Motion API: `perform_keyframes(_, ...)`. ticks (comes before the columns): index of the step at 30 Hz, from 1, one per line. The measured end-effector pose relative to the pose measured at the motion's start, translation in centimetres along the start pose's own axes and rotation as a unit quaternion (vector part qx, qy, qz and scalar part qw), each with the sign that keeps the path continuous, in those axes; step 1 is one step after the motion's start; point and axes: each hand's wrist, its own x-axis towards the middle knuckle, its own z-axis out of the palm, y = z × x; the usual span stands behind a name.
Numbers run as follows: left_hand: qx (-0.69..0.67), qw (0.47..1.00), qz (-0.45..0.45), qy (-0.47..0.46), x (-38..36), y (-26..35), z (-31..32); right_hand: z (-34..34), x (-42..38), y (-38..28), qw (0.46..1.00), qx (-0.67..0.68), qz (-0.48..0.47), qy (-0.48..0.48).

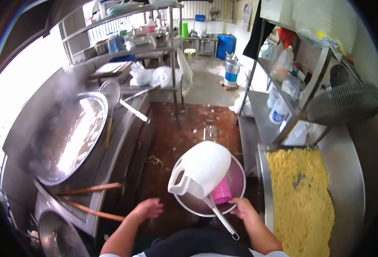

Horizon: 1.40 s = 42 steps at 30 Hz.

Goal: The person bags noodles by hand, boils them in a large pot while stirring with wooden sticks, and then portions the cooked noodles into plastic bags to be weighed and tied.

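In front of me stands a wide metal basin (243, 182) with a pale rim. A large white plastic jug (208, 165) lies tilted across it, its handle towards my left. Beneath the jug a pink plastic cup (221, 192) rests in the basin. A wire whisk (223, 220) leans over the near rim with its metal handle pointing at me. My right hand (244, 210) is closed at the basin's near right rim, its fingertips close to the cup. My left hand (148, 209) hovers left of the basin, fingers apart, holding nothing.
On the left, a big steaming wok (75, 137) sits by a skimmer (111, 92) and wooden handles (90, 188). Yellow noodles (302, 201) fill a steel trough at right, below a fan (345, 103). Noodle scraps (154, 160) lie on the wet red floor (197, 120).
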Motion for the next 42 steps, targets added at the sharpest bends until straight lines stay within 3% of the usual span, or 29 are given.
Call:
perform_keyframes(4,0.26,0.948,-0.088,0.164,5.6,-1.5,-3.7,-0.7,11.4,-8.1,1.0,0.021,0.012,-0.011)
perform_keyframes(5,0.339,0.921,-0.055,0.183,7.5,-3.2,-6.1,-1.0,14.9,-10.3,1.0,0.011,0.017,-0.009)
perform_keyframes(6,0.331,0.924,-0.057,0.182,8.4,-4.2,-7.2,-0.1,16.4,-13.5,0.999,0.027,-0.004,-0.018)
perform_keyframes(8,0.057,0.969,-0.125,0.208,11.4,-3.9,-7.8,1.7,19.8,-20.1,1.0,0.017,-0.006,-0.004)
perform_keyframes(10,0.0,0.968,-0.142,0.205,13.7,-1.8,-6.6,2.6,26.2,-24.9,0.999,0.037,-0.026,-0.009)
perform_keyframes(12,0.206,0.948,-0.186,0.154,15.6,4.2,-4.1,5.9,28.5,-31.1,0.997,0.032,-0.069,0.014)
perform_keyframes(14,0.412,0.885,-0.201,0.079,19.4,11.4,-2.7,7.0,35.3,-35.1,0.994,0.039,-0.105,-0.007)
perform_keyframes(15,0.418,0.884,-0.193,0.079,23.5,13.4,-4.8,8.2,37.6,-37.5,0.992,0.05,-0.112,-0.007)
perform_keyframes(17,0.591,0.799,0.111,-0.004,32.3,14.3,-8.2,10.2,42.2,-42.5,0.991,0.054,-0.123,-0.002)
perform_keyframes(19,0.493,0.857,-0.061,0.137,34.0,25.4,-5.5,12.2,47.4,-46.1,0.992,0.06,-0.108,-0.008)
perform_keyframes(20,0.485,0.86,0.014,0.161,37.3,27.2,-7.2,13.4,49.5,-48.1,0.993,0.042,-0.112,-0.013)
perform_keyframes(22,0.425,0.889,0.003,0.169,38.9,37.1,-5.3,16.4,53.4,-51.9,0.992,0.058,-0.113,-0.016)
perform_keyframes(24,0.319,0.928,0.071,0.179,43.2,41.0,-7.0,19.2,57.3,-55.7,0.992,0.055,-0.108,-0.026)
perform_keyframes(27,0.211,0.949,0.094,0.216,46.9,45.6,-6.6,23.2,64.6,-61.5,0.994,0.03,-0.097,-0.046)
perform_keyframes(30,0.169,0.953,0.087,0.236,51.2,44.0,-7.2,26.9,73.2,-65.1,0.993,0.006,-0.085,-0.079)
perform_keyframes(32,0.391,0.885,0.027,0.252,51.6,43.9,-5.4,29.9,77.7,-68.4,0.989,-0.027,-0.098,-0.11)
perform_keyframes(34,0.282,0.929,-0.041,0.237,50.7,45.0,-1.6,32.6,82.1,-70.3,0.986,-0.04,-0.07,-0.146)
perform_keyframes(36,0.216,0.954,-0.049,0.2,48.6,50.9,4.3,35.9,84.0,-73.1,0.984,-0.062,-0.048,-0.16)
perform_keyframes(42,0.07,0.944,-0.138,0.292,51.3,47.6,3.2,45.7,93.6,-75.1,0.966,-0.075,0.029,-0.246)
